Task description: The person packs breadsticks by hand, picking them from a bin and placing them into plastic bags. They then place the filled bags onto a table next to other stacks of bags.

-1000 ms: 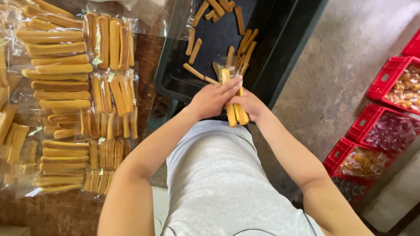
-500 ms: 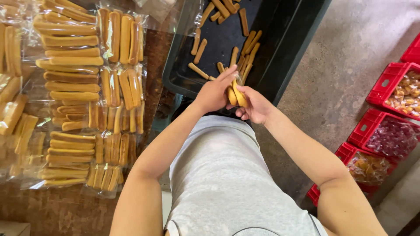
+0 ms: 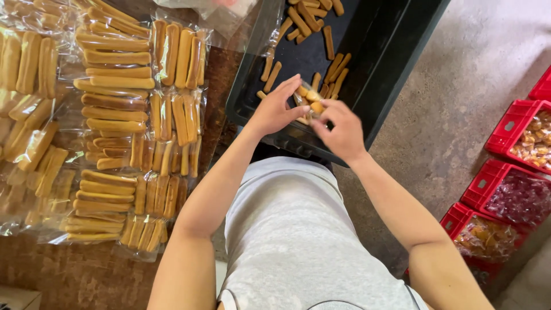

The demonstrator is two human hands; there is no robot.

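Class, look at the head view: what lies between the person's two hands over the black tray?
In the head view, a small bunch of golden biscuit sticks lies between the left hand and right hand, above the black tray.

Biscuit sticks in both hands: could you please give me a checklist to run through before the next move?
1. Sticks held between left hand and right hand: ok.
2. Bundle held over the black tray, not past its edge: ok.
3. Stick ends lined up evenly: cannot tell, fingers hide them.
4. Loose sticks left in the tray to draw from: ok.
5. Packed bags lying flat on the table to the left, apart from the hands: ok.
6. Red crates on the floor, away from the arms: ok.
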